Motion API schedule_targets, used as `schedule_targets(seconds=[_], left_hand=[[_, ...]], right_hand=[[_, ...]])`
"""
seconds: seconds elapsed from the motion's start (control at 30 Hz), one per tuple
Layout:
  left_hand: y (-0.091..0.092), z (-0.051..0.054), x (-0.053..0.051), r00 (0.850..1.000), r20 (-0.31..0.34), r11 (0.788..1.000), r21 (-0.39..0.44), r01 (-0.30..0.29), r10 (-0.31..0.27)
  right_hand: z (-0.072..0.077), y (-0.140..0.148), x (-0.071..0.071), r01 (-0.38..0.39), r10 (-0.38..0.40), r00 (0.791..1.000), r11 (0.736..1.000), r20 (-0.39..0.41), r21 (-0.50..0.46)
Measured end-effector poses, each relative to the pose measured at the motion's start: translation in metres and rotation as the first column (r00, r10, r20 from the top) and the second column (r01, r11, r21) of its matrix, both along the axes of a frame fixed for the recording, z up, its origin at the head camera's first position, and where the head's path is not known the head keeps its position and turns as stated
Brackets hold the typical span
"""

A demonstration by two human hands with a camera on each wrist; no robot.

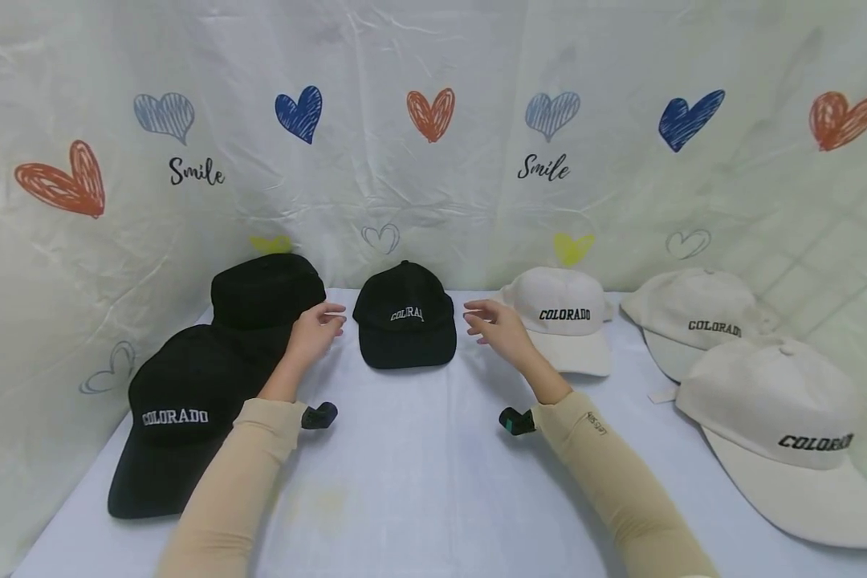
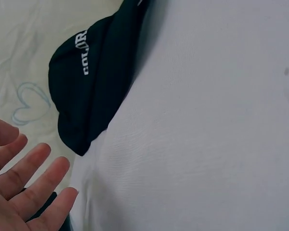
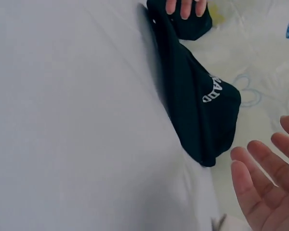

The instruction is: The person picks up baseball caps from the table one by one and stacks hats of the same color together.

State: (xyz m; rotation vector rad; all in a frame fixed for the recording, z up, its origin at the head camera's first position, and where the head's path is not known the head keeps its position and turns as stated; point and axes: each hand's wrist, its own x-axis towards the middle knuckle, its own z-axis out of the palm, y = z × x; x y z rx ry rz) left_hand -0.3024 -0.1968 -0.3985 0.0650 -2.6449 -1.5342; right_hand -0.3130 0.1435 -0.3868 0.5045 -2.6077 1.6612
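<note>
From where I stood, the middle black cap (image 1: pixel 407 341) sat at the far side of the white table (image 1: pixel 405 466), brim toward the person, between two raised hands. The left hand (image 1: pixel 314 331) was just left of it and the right hand (image 1: pixel 502 327) just right, neither touching it; both were empty, fingers loosely spread, the grip wide. Two more black caps (image 1: pixel 181 401) lay along the left side, one near, one far. A white cap (image 1: pixel 567 341) stood just beyond the right hand, and two others (image 1: pixel 773 401) overlapped farther right. Hearts dotted the curtain (image 1: pixel 477 201) behind.
</note>
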Motion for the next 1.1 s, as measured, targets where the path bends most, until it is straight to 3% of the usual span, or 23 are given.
schedule_targets(seconds=[0.23, 0.37, 0.6, 0.7, 0.9, 1.1], left_hand=[[0.002, -0.004, -0.007, 0.991, 0.132, 0.996, 0.093, -0.016, 0.003], [0.002, -0.007, -0.011, 0.983, 0.184, 0.99, 0.137, -0.032, 0.006], [0.004, -0.007, -0.007, 0.963, 0.27, 0.97, 0.236, -0.053, -0.013], [0.005, -0.008, -0.007, 0.955, 0.293, 0.961, 0.271, -0.049, -0.034], [0.005, -0.012, -0.008, 0.947, 0.314, 0.957, 0.289, -0.025, -0.07], [0.012, -0.014, -0.011, 0.953, 0.301, 0.973, 0.227, -0.042, -0.03]], right_hand=[[-0.009, -0.007, -0.009, 0.035, -0.004, 0.97, 0.991, 0.242, -0.126], [-0.014, -0.011, -0.015, 0.068, -0.024, 0.953, 0.988, 0.301, -0.138], [-0.019, -0.014, -0.022, 0.115, -0.022, 0.907, 0.973, 0.42, -0.198], [-0.021, -0.014, -0.023, 0.126, -0.016, 0.896, 0.968, 0.444, -0.219], [-0.024, -0.015, -0.023, 0.09, 0.015, 0.898, 0.972, 0.44, -0.216], [-0.025, -0.018, -0.025, 0.073, 0.008, 0.891, 0.984, 0.453, -0.161]])
